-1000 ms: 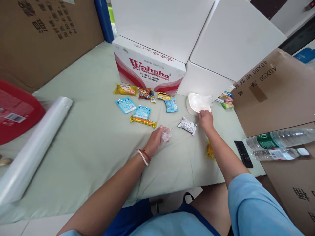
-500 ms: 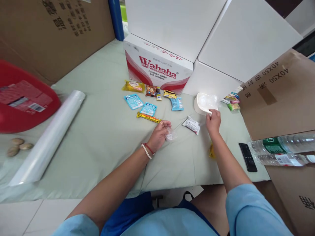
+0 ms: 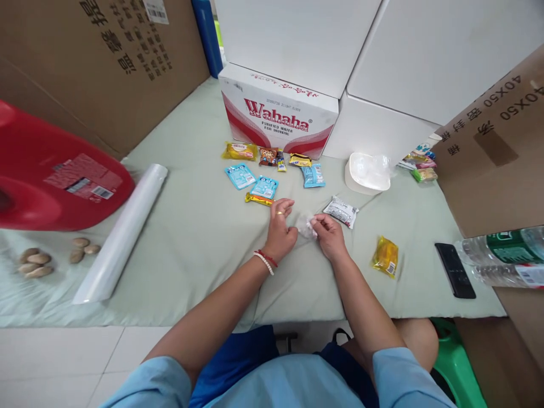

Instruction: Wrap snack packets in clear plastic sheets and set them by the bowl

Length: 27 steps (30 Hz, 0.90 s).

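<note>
My left hand [image 3: 281,226] and my right hand [image 3: 328,234] meet over the pale green cloth [image 3: 204,238]. Both pinch a small crumpled piece of clear plastic [image 3: 305,225] between them. A white snack packet [image 3: 341,211] lies just right of my right hand. A gold bar wrapper [image 3: 257,199] lies just beyond my left hand. Farther back stands a white bowl [image 3: 367,172] with clear plastic in it. Beyond the gold bar lie several blue and yellow snack packets [image 3: 266,186].
A Wahaha carton [image 3: 278,118] and white boxes stand at the back. A roll of clear film [image 3: 123,229], a red basin [image 3: 51,181] and several nuts [image 3: 38,263] are at the left. At the right are a yellow packet [image 3: 386,256], a black remote [image 3: 454,270] and water bottles [image 3: 501,246].
My right hand left the white bowl and came back to the crumpled plastic that my left hand held. Both hands now grip it. The view shifted left.
</note>
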### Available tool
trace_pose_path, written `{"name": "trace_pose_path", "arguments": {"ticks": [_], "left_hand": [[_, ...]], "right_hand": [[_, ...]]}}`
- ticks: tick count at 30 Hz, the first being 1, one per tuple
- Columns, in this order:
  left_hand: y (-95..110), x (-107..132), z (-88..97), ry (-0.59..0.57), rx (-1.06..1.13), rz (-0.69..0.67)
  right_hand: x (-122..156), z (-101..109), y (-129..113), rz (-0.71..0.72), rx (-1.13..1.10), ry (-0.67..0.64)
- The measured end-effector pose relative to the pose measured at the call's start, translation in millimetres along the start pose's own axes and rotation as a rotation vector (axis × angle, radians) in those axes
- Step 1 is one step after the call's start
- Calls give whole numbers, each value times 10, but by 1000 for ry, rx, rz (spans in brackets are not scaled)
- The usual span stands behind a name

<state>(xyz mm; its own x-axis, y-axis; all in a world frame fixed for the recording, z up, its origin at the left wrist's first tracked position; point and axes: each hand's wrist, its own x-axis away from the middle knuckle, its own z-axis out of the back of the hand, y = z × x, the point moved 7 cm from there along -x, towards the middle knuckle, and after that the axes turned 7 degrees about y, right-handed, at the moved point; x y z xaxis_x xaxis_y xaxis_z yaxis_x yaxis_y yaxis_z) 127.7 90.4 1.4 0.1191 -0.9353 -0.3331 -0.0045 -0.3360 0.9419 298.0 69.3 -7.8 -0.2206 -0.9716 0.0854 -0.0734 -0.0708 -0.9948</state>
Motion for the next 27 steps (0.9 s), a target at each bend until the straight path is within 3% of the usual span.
{"name": "trace_pose_path", "arguments": {"ticks": [2,5,8,12,17,20,24,27], "left_hand": [[-62,-22,56,59,-32,129],[-130,-27,33,26,-21,290],[-154,-51,1,-16,34,341],[-218,-122,68,2,107,393],[-209,-164,125,30,173,396],[-87,-168,107,27,66,263],[222,-133,-18,-114,-252,-155],[213,-105,-1,-116,-276,-92]], "right_hand": [[-16,98,-27,32,-35,82],[4,75,-69,82,25,54],[5,54,-69,79,29,31],[-87,210,-24,-46,-179,112],[-152,323,-38,-139,-344,116],[-144,305,-32,-173,-378,92],[-155,290,-23,-167,-322,51],[-174,353,-45,-117,-277,101]]}}
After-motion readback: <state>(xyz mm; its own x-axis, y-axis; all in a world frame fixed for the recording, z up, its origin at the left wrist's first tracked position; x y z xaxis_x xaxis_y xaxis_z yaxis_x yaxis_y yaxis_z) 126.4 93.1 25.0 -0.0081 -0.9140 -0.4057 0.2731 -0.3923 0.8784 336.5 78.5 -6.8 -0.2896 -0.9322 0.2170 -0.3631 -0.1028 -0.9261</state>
